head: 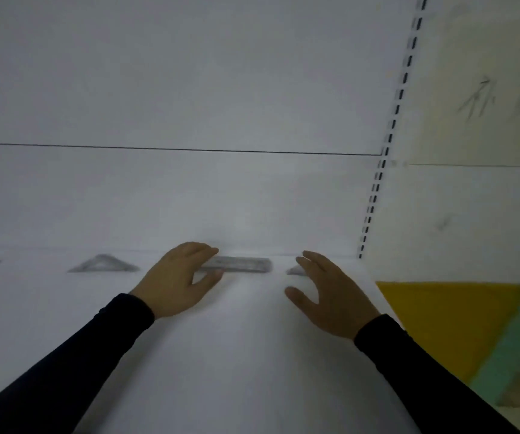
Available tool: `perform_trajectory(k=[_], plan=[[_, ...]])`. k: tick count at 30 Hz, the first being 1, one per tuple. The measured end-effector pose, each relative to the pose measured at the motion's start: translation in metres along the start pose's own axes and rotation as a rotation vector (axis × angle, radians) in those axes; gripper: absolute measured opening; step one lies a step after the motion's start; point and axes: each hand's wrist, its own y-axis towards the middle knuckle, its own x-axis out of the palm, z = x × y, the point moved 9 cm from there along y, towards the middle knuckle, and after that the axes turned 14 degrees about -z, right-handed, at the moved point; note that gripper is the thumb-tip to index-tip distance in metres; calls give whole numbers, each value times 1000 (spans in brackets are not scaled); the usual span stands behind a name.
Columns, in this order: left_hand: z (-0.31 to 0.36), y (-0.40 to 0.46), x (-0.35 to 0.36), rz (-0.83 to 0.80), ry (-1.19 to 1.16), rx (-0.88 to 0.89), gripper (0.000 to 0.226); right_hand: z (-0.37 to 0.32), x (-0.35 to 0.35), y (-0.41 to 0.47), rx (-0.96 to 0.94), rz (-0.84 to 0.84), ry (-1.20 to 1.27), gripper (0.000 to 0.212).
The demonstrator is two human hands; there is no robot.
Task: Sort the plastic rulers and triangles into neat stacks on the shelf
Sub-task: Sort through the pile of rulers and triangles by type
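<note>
The left hand (179, 278) is pinching, it seems, the ruler stack (239, 265); at three o'clock, the right hand (327, 292) is hovering open above the shelf (236, 355).

Place: looks like a shop or stockroom bay, though the blur leaves this unsure.
Shelving: a deep white shelf (252, 355) with a white back panel (189, 73).
Fixture: a slotted upright strip (388, 142) for adjustable brackets.
Stock: clear plastic triangles (103, 264) and a ruler (239, 265) spaced along the back.
Floor: yellow and green floor (446, 317) beside it.

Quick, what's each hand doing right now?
Left hand: pinching one end of the clear plastic ruler.
Right hand: open, holding nothing.
</note>
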Motion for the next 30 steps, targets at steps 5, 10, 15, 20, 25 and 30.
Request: perform_trajectory(k=[5, 10, 15, 20, 25, 30], plan=[[-56, -86, -15, 0, 32, -273, 93, -61, 16, 38, -207, -21, 20, 96], [-104, -172, -41, 21, 38, -464, 93, -142, 36, 59, -365, -42, 27, 97], [-152, -251, -63, 63, 50, -612, 88, -235, 55, 63, -474, -69, 47, 80], [-208, -337, -87, 105, 69, -684, 78, -343, 83, 72, -589, -64, 56, 75], [-278, -421, -114, 135, 96, -717, 85, -444, 124, 90, -604, -124, 86, 81], [-341, -474, -122, 94, 90, -748, 90, -531, 158, 109, -575, -206, 108, 74]])
